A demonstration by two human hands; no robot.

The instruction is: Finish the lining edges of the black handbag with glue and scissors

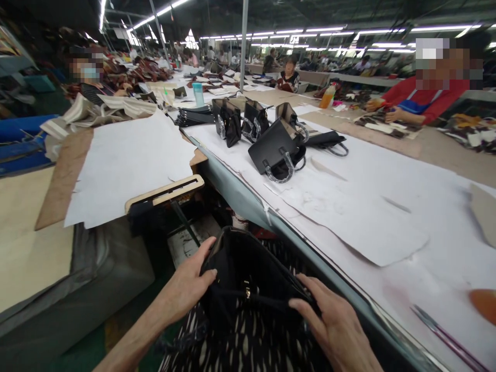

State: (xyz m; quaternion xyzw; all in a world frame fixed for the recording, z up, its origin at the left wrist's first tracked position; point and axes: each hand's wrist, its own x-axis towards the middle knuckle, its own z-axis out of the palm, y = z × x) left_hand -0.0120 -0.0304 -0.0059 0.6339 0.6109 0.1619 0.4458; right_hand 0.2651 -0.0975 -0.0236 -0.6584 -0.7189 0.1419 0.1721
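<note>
A black handbag [228,305] rests on my lap with its mouth turned up toward me and spread apart. My left hand [186,284] grips the bag's left side, thumb and fingers on its rim. On the opposite side, my right hand [333,320] pinches the right rim between thumb and fingers. A small gold-coloured metal piece [248,290] shows at the bag's opening. The bag's inside is dark, and its lower part blends into the patterned black cloth on my lap.
Several black handbags [275,147] with wrapped handles stand on the white-covered table [349,217]. Thin pointed tweezers [445,330] lie at the right. A slotted wooden piece [166,194] sits by the left table. A turquoise bottle [198,94] and co-workers are farther back.
</note>
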